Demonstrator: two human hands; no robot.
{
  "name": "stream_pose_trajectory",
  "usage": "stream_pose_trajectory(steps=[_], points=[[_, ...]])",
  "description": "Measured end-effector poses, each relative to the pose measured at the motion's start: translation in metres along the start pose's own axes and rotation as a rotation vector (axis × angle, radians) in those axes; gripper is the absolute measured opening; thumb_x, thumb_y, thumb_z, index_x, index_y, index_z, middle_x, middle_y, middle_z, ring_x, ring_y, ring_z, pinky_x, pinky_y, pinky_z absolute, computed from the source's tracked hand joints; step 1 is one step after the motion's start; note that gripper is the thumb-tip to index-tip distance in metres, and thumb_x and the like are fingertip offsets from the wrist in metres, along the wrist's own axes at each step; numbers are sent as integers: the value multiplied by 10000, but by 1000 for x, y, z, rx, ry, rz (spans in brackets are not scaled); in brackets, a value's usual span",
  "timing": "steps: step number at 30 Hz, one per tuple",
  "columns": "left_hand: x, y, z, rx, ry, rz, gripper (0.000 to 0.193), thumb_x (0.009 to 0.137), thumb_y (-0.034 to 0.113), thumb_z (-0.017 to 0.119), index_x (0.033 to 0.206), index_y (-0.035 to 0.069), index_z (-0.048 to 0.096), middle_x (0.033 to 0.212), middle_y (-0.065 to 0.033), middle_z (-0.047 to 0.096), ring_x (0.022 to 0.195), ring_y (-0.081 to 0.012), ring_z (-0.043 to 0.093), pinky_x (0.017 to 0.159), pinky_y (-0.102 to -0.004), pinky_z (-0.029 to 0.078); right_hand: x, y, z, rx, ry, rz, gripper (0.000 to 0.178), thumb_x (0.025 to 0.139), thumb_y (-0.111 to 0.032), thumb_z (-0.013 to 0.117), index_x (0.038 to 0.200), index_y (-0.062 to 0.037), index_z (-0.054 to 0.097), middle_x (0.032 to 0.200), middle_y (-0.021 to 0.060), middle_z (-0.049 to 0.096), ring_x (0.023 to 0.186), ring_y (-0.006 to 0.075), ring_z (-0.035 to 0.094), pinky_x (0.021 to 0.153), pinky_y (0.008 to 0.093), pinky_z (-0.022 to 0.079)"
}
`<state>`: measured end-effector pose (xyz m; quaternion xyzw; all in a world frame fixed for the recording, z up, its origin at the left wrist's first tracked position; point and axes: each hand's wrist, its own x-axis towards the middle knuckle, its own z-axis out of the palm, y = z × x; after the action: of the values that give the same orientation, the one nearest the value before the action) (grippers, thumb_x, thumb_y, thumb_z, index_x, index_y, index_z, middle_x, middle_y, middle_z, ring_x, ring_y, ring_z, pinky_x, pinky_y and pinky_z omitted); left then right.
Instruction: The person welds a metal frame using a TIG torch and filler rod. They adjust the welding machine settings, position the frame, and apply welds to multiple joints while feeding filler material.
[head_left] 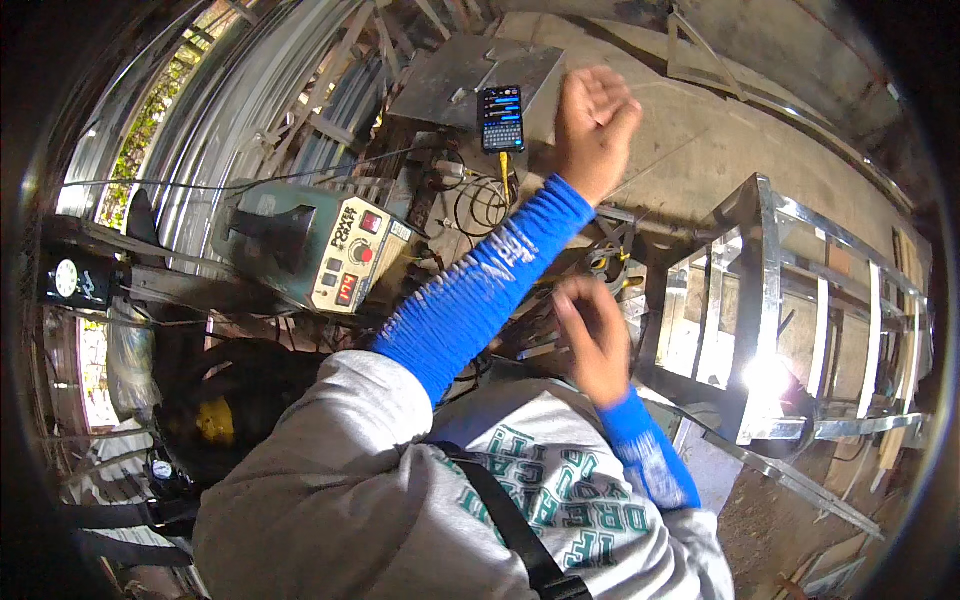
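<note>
Near the black rectangular smartphone [503, 118], your bare left hand [598, 125] curls, its grip unclear; your bare right hand [597, 335] looks empty, thumb parted.

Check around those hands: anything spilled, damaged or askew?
I see no spill. Cables lie in messy loops on the near side of the phone, not neatly coiled. The left blue sleeve has pale streaks; whether wear or dirt, I can't tell.
</note>
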<state>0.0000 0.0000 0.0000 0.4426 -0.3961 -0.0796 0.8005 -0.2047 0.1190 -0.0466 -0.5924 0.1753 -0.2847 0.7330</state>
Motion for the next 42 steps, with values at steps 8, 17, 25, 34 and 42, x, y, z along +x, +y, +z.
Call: stream_pose_trajectory(steps=[8,17,25,34,42], points=[[-138,61,88,-31,210,-578,299,1000,308,717,1137,68,606,1025,-22,612,950,-138,545,861,-320,457,-224,-166,-169,-215,472,-625,615,1006,-409,736,1379,43,549,1019,182,735,842,263,693,777,362,543],[-246,124,135,-197,-338,-810,564,1015,151,758,1475,-10,474,1357,-102,649,1225,-173,641,1034,-333,539,-233,-238,-339,-1215,801,-729,314,1137,-129,536,1333,89,648,1200,200,718,1043,255,704,926,378,590],[-245,108,112,-11,-308,-815,411,1034,244,723,1337,-10,613,1222,-67,713,1092,-145,664,984,-336,524,-213,-235,-485,-1118,1029,-510,225,1075,-123,666,1219,31,741,1108,96,772,1033,162,723,901,306,579],[-253,104,89,-373,-158,-1070,336,1071,210,637,1331,-2,641,1244,-112,726,1142,-228,701,1004,-372,544,-192,-213,-540,-1034,636,-301,236,1037,-191,696,1122,2,801,987,146,810,842,189,740,732,350,563],[-283,73,70,-272,189,-914,381,1086,324,619,1360,61,652,1346,-100,685,1230,-233,662,1047,-438,543,-150,-223,-471,-914,601,-616,224,984,-161,720,1113,23,725,977,166,730,882,262,701,838,381,563]])
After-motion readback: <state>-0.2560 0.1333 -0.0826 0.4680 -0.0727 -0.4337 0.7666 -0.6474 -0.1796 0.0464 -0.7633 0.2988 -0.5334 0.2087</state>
